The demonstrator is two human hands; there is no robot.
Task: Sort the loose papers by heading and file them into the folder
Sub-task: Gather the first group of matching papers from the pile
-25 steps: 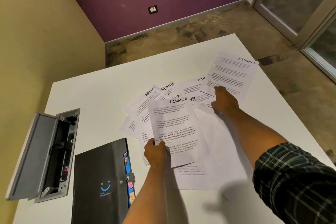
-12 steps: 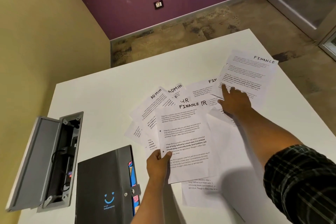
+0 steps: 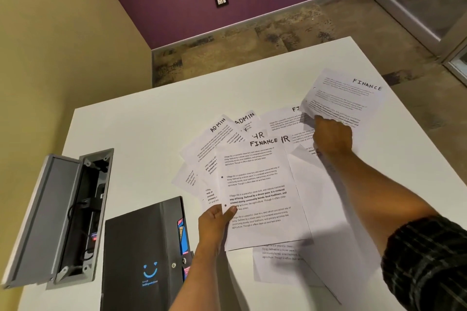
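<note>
- The white worktop fills most of the view, with yellow wall at 9 o'clock and purple wall at 12.
- A spread of loose papers lies fanned around the worktop's centre, headings ADMIN, HR and FINANCE showing, sheets overlapping one another.
- The black folder, closed, with a blue smile mark and coloured tabs along its right edge, lies at 7 o'clock, just beside the left hand.
- A grey cable box with its lid open sits in the worktop at 8 o'clock.
- One FINANCE sheet is at the centre, pinched at its lower left edge by the left hand, thumb on top.
- A second FINANCE sheet at 2 o'clock is lifted and crumpled at its lower left corner, gripped by the right hand.
</note>
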